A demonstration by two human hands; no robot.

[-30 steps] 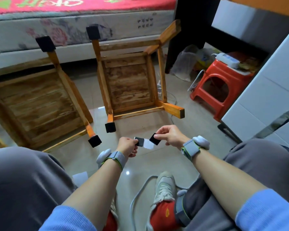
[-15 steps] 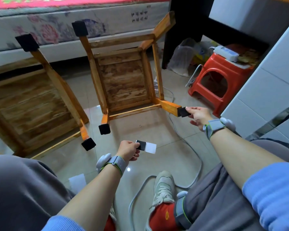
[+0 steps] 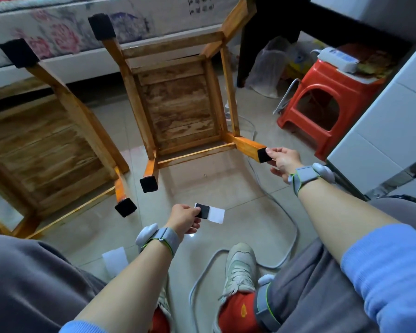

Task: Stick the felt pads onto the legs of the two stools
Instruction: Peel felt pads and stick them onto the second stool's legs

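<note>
Two wooden stools lie on their sides on the tiled floor, legs toward me: one in the middle [image 3: 178, 109] and one at the left [image 3: 36, 150]. My right hand [image 3: 282, 162] pinches a black felt pad [image 3: 263, 155] against the end of the middle stool's near right leg. My left hand [image 3: 184, 218] holds a white backing strip [image 3: 215, 215] with one black pad [image 3: 203, 210] on it. Black pads cover the leg ends at the middle stool's near left leg [image 3: 149, 184] and far left leg [image 3: 101, 26], and on the left stool's legs [image 3: 126, 207] [image 3: 18, 52].
A red plastic stool [image 3: 322, 92] with a white device on top stands at the right beside a white cabinet [image 3: 382, 121]. A grey cable [image 3: 283, 227] loops across the floor by my shoe [image 3: 240, 265]. A white paper scrap [image 3: 115, 259] lies near my left knee. A bed edge [image 3: 58, 32] runs along the back.
My right hand peeled a pad off the strip, carried it right and forward, and now presses it onto the middle stool's near right leg. My left hand keeps the strip.
</note>
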